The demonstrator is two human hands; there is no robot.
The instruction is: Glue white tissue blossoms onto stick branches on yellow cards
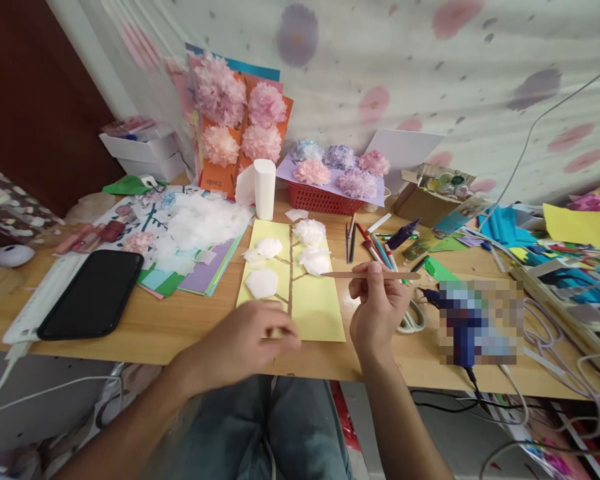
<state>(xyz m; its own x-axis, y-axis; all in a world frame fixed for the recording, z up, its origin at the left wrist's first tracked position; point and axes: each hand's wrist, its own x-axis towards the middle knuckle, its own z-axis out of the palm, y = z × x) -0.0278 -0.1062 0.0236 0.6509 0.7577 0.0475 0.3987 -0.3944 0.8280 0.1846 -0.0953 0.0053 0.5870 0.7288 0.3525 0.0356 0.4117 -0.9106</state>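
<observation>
My right hand [377,307] grips a thin, pointed wooden stick [347,275], held level with its tip at the right side of a yellow sheet of paper [320,320]. A brown stem with branches [291,267] is on the sheet. Ruffled white tissue-paper flowers [311,232] lie on the right half, the lower one near the stick's tip. Flatter white tissue pieces [261,284] lie on the left half. Slightly blurred, my left hand [255,337] hovers over the sheet's lower left edge, thumb and finger apart, with nothing visible in it.
A blue glue gun [463,320], partly pixelated, lies right of scissors handles [414,320]. Pens [377,247] lie behind the right hand. On the left are a black phone [93,293] and piled white tissue [205,217]. A white roll [265,190] and a red basket [325,200] stand behind.
</observation>
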